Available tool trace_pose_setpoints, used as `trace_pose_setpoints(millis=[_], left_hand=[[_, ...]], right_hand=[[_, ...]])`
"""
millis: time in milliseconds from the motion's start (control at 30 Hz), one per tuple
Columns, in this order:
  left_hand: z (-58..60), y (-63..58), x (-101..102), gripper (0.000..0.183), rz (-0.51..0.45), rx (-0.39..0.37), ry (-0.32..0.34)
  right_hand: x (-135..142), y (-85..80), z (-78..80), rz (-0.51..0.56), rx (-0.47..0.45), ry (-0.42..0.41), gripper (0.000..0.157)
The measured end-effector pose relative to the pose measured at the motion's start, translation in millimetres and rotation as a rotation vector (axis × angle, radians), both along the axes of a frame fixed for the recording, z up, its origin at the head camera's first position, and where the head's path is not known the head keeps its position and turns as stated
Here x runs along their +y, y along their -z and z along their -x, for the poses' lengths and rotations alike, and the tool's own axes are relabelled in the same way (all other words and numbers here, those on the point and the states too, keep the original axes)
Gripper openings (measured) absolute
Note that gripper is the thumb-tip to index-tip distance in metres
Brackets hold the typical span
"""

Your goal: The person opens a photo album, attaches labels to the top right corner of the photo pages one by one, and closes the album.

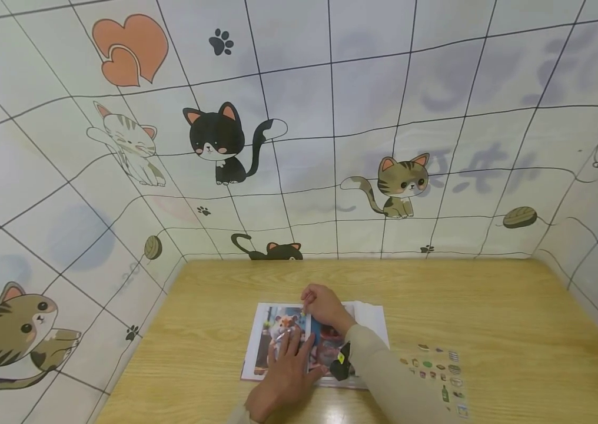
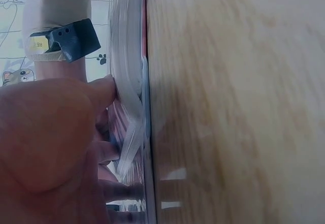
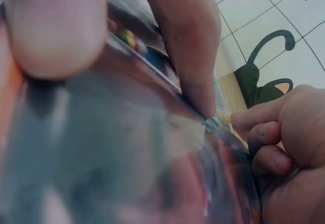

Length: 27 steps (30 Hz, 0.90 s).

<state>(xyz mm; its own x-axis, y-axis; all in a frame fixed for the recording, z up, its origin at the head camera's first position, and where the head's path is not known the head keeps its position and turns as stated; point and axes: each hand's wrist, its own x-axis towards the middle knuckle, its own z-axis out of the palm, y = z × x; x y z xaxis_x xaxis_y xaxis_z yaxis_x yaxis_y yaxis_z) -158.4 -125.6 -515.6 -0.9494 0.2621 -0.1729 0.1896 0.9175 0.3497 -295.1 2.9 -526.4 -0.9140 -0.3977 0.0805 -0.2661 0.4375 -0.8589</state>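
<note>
A photo album (image 1: 373, 312) lies spread on the table, with glossy pictures, one of a hamster (image 1: 284, 323), under clear film. My left hand (image 1: 289, 362) rests flat on the left page, its fingers spread over the picture. In the left wrist view the album's page edges (image 2: 129, 36) stand beside the thumb. My right hand (image 1: 322, 306) is at the top of the album near the fold, fingers curled. In the right wrist view, its fingertips pinch a small yellow sticker (image 3: 223, 117) at the page, close to a left finger (image 3: 195, 82).
To the right of the album lies a clear sheet of small food stickers (image 1: 431, 377). A wooden table (image 1: 511, 330) carries everything. A cat-printed cloth wall (image 1: 309, 176) rises behind and at both sides. A black wrist camera (image 1: 340, 364) sits on the right sleeve.
</note>
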Motion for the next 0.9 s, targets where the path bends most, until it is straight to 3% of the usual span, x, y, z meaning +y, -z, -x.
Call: trace_pose_setpoints(millis=[900], left_hand=[[-1.0,2.4,-1.1,0.075,-0.007,0.011,0.009]], right_hand=[[-8.0,5.7,-3.6,-0.11,0.032,0.092,0.024]])
